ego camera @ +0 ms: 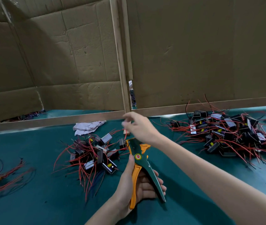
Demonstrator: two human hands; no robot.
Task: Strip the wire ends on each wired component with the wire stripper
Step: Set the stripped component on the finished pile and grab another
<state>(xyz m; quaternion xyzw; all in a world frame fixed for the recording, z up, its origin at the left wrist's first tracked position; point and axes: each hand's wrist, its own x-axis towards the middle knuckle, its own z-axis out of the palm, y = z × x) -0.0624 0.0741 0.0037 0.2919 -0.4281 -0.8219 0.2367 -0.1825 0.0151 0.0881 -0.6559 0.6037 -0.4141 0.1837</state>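
While the green-and-orange wire stripper (pixel 141 161) is gripped by the left hand (pixel 138 184), with the thumb laid along its orange handle and the fingers (pixel 160 182) curled under the green one, its head is pointed away over the green bench (pixel 31 200). The right hand (pixel 140 127) is held above and just beyond that head. Its fingers (pixel 125 119) are blurred and loosely bent, and whether anything is pinched cannot be told. A pile of wired components (pixel 93 155), black blocks with red leads, is seen just left of the stripper's head. A larger pile (pixel 231 135) is spread at the right, well apart. At the far left loose red wires (pixel 2 174) are laid, and a crumpled pale cloth (pixel 87 127) is seen near the cardboard wall (pixel 194 54).
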